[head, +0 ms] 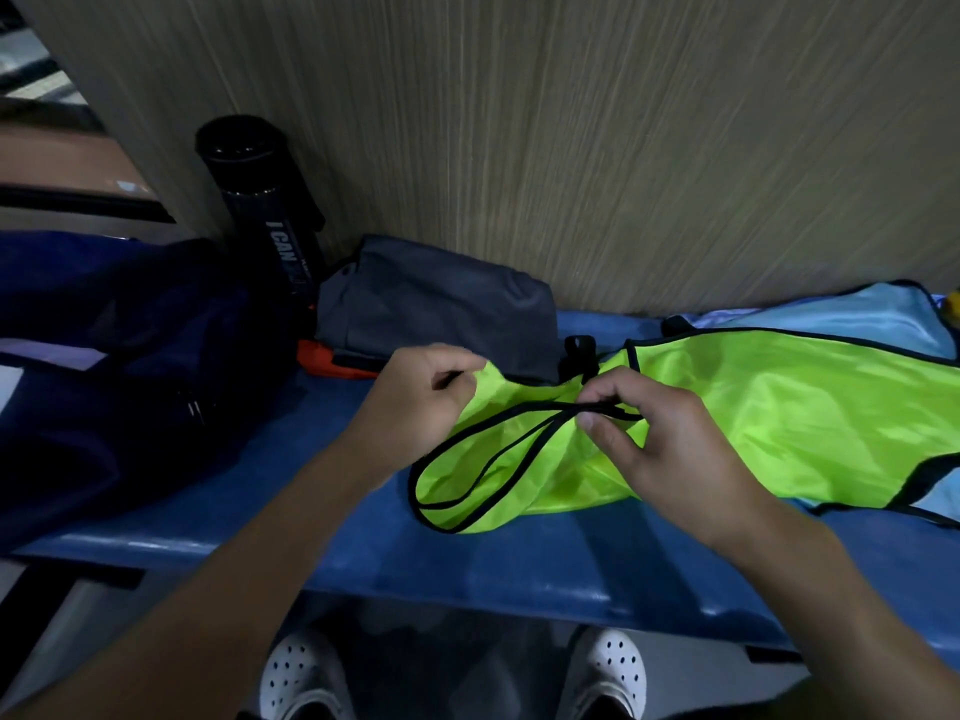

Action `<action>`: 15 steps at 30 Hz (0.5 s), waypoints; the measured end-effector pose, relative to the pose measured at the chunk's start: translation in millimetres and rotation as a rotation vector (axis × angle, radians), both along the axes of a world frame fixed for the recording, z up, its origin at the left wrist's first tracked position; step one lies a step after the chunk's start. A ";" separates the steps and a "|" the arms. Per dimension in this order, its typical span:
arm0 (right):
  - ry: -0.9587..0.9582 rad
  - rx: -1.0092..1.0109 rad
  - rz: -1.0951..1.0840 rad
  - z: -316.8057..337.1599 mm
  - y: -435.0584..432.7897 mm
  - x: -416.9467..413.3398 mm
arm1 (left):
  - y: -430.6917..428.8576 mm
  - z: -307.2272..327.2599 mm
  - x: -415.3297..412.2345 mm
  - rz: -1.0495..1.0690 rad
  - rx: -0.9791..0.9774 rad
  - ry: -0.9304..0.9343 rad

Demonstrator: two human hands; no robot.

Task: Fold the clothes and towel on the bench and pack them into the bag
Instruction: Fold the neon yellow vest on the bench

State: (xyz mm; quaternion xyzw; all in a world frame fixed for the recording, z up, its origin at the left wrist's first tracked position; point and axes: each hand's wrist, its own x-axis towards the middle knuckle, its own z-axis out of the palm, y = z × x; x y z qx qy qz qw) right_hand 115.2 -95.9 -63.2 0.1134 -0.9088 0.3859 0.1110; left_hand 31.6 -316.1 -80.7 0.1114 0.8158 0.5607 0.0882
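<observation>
Left hand point(421, 392) and right hand point(670, 449) each pinch the trimmed edge of the green vest point(769, 423), which lies unfolded on the bench point(467, 569). Progress is judged early: a grey garment point(441, 309) sits folded beside the bag point(130, 366), and the light blue cloth point(857, 319) awaits folding. Both forearms reach in, palms down.

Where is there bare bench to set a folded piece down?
Bare bench between the navy bag and the green vest, plus the front strip below the vest. Crowded: grey folded clothes and bottle along the wall.
</observation>
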 end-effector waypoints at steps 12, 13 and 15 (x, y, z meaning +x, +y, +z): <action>0.062 -0.018 0.031 4.4 -7.2 -4.0 | 3.1 13.2 3.1 -0.202 0.285 -0.319; 0.059 -0.019 0.033 4.5 -7.8 -5.2 | 3.2 12.3 2.7 -0.213 0.255 -0.323; 0.055 -0.017 0.031 4.4 -8.8 -7.4 | 2.9 10.1 1.2 -0.233 0.209 -0.338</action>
